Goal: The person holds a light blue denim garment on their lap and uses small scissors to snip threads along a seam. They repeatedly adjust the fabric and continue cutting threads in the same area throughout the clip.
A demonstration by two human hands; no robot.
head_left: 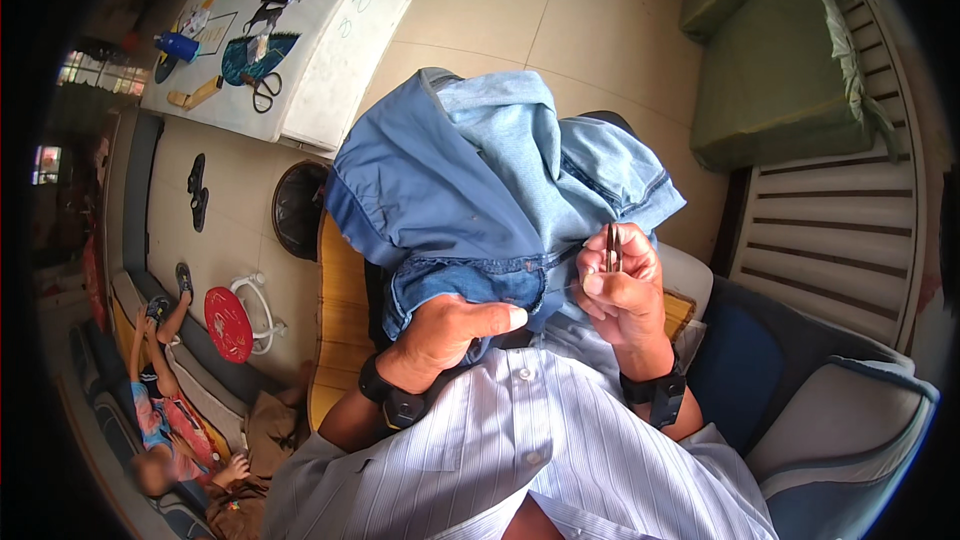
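On our lap lies the denim cloth (490, 180). Our left hand (440, 332) holds its near fold, thumb on top, fingers hidden; our right hand (622, 285) grasps what look like small metal snips (612, 248), prongs away from us. We should keep this fold taut, and the prongs far from our thumb. Beyond the cloth, the floor (480, 25) seems to offer room; leftward, we mind the bench edge (338, 310) and bin (298, 212).
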